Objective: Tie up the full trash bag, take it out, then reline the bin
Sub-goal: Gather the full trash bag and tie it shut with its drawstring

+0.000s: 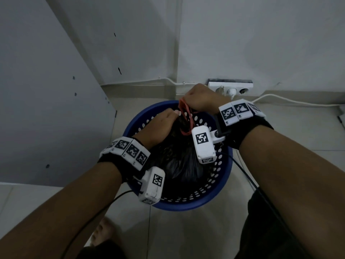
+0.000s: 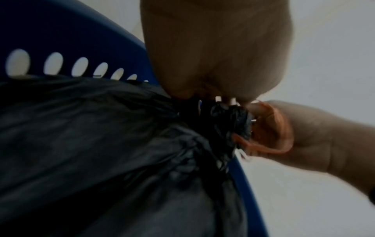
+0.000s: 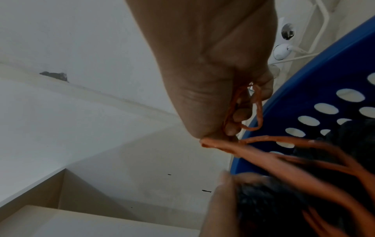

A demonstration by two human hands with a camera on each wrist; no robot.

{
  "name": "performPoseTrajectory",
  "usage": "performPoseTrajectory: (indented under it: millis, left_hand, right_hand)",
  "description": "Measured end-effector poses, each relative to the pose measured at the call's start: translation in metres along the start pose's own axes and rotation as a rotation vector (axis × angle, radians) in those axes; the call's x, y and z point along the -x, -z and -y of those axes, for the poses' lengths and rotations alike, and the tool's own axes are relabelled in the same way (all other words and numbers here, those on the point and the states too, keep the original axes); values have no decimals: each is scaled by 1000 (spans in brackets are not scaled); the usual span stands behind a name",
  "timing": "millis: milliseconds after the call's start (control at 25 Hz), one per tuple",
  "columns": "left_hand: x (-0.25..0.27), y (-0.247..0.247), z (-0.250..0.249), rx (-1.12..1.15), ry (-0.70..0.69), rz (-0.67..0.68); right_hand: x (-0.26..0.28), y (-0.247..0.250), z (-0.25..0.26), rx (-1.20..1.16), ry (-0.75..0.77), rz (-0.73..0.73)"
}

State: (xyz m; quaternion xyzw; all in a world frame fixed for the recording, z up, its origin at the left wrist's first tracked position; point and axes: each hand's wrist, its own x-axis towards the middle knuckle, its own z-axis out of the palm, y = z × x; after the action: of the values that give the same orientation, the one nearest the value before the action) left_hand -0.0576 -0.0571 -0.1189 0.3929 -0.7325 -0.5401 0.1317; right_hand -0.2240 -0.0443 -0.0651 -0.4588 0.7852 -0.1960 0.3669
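Note:
A full black trash bag [image 1: 179, 165] sits inside a round blue perforated bin [image 1: 194, 204] on the floor. My left hand [image 1: 164, 122] grips the gathered neck of the bag [image 2: 229, 121] at its top. My right hand [image 1: 197, 99], just beyond the far rim, is curled round the orange drawstring [image 1: 186, 116] and holds it taut away from the neck. In the right wrist view the drawstring [image 3: 284, 154] runs in several strands from my right hand [image 3: 229, 125] down to the bag. In the left wrist view the orange drawstring [image 2: 280, 128] loops round my right hand's fingers.
The bin stands in a corner of white walls. A white power strip [image 1: 230, 86] with a plug and white cables lies on the floor just behind it. A grey cabinet panel [image 1: 46, 101] stands to the left. My bare foot [image 1: 101, 232] is near the bin's front.

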Motion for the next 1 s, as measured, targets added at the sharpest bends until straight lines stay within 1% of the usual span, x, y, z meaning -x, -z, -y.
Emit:
performPoseTrajectory:
  millis: [40,80,120,200,280,320,360,400,440,480,520,560,600,640,720,760,800,840,880,920,960,1000]
  left_hand:
    - [-3,-1,-2,36,42,-41]
    - [-6,-2,-6,92,69,-42]
    - [-9,-3,-8,120,75,-14]
    - [-15,-5,-8,72,40,5]
    - [-16,-8,-7,48,35,-47]
    - [-16,-10,-8,61,59,-75]
    - [-16,-11,-9,74,84,-92]
    - [-16,-11,-10,82,107,-100]
    - [-16,-11,-11,84,128,-102]
    - [-18,-11,-12,82,151,-107]
    - [-20,-11,-13,87,172,-114]
    - [-22,-12,-14,95,193,-123]
    - [-23,-12,-14,107,214,-131]
    - [-25,-12,-15,105,230,-136]
    - [-26,-10,-16,87,260,-125]
    - [-25,-8,-17,90,278,-109]
    - [-26,-6,-17,100,293,-100]
    - [-28,-3,-17,112,303,-98]
    - [-28,-1,-17,123,310,-93]
    - [-30,1,-18,135,322,-80]
    - [-31,2,-19,146,342,-61]
    - [-31,4,-20,163,368,-44]
  right_hand:
    - [0,0,-1,-42,20,-1]
    - [3,0,-2,-82,41,6]
    - [5,1,-3,-103,62,17]
    - [8,3,-7,-138,85,34]
    - [13,7,-14,-206,84,3]
    - [15,9,-18,-260,74,-52]
    - [17,12,-23,-331,64,-137]
    - [19,14,-27,-409,67,-248]
    - [21,16,-33,-465,106,-381]
    - [26,15,-36,-489,190,-508]
    - [33,13,-38,-491,306,-602]
    - [39,9,-40,-474,433,-645]
    - [45,3,-41,-448,530,-640]
    - [51,-2,-41,-437,593,-608]
    - [57,-6,-44,-515,646,-485]
    - [59,-6,-47,-631,628,-388]
    - [62,-3,-49,-757,576,-293]
    - [63,-2,-53,-810,491,-242]
    - [64,-1,-56,-729,395,-242]
    - [64,-2,-58,-517,324,-277]
    - [64,-5,-59,-295,294,-310]
    - [63,-11,-61,-151,304,-327]
